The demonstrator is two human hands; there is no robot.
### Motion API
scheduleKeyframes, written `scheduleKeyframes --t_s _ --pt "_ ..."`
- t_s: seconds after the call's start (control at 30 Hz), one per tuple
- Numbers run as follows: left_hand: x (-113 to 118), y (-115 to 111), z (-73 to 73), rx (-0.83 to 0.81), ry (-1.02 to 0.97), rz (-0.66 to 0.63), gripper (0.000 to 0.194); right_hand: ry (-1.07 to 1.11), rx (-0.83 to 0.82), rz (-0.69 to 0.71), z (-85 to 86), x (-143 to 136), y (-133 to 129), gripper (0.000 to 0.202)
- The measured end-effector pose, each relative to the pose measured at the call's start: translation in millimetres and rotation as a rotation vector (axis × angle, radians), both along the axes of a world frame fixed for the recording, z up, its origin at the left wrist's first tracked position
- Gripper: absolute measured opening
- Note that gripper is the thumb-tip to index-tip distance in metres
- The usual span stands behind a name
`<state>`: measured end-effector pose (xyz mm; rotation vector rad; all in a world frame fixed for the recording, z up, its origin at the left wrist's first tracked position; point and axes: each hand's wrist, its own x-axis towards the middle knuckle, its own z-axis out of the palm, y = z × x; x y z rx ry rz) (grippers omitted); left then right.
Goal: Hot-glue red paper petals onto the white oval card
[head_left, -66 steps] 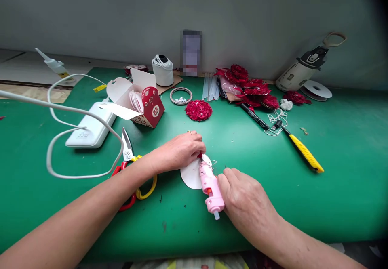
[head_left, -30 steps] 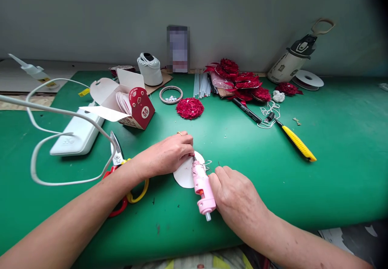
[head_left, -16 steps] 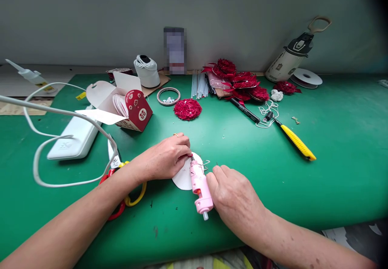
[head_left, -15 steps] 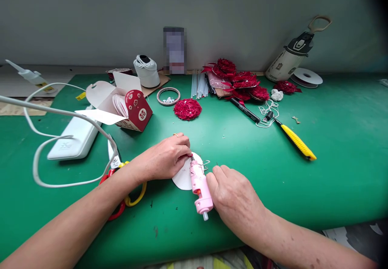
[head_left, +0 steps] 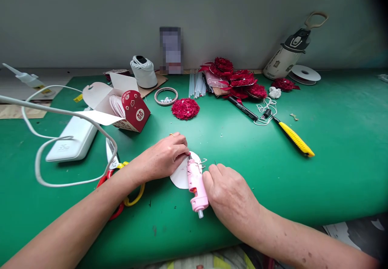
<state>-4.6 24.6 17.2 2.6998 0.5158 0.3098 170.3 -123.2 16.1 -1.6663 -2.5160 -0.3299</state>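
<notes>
A pink glue gun (head_left: 197,184) is gripped by my right hand (head_left: 232,192), whose fingers are wrapped round its handle. Its nozzle points away from me, over a round white disc (head_left: 180,176) lying on the green table. At the disc's upper left edge, my left hand (head_left: 166,156) is closed, fingertips pinched beside the nozzle; a tiny bit of red shows there, too small to name. A thin wire stand sticks out to the right of the gun. Beyond my hands lies a round red flower piece (head_left: 185,108).
Scissors (head_left: 113,162) lie partly under my left forearm. Behind them are a white power bank (head_left: 72,139) with a looping cable and an open red box (head_left: 133,111). Several red flowers (head_left: 242,78), a marker (head_left: 242,108), a yellow cutter (head_left: 295,139) and a bottle (head_left: 280,61) stand or lie right.
The whole view has shifted slightly, moving things a little left. The glue gun's rear end has swung slightly left; both hands keep their closed grips.
</notes>
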Motion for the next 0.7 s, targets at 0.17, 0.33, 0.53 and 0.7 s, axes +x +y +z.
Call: scheduleKeyframes --t_s 0.17,0.33,0.53,0.7 --pt "-0.8 -1.0 -0.4 0.003 -0.001 0.020 0.025 0.007 -0.009 -0.007 -1.6 -1.5 -0.7 0.024" --pt "0.0 -1.9 1.4 0.010 0.020 0.016 0.026 0.016 -0.003 -0.001 -3.2 -0.4 -1.8 0.024" --pt "-1.8 -1.0 0.7 0.044 0.010 0.010 0.025 0.073 0.001 -0.016 -3.6 1.1 -3.7 0.024" --pt "-3.2 0.9 0.4 0.047 -0.002 0.000 0.026 0.119 0.025 -0.019 -0.9 6.9 -7.2 0.024"
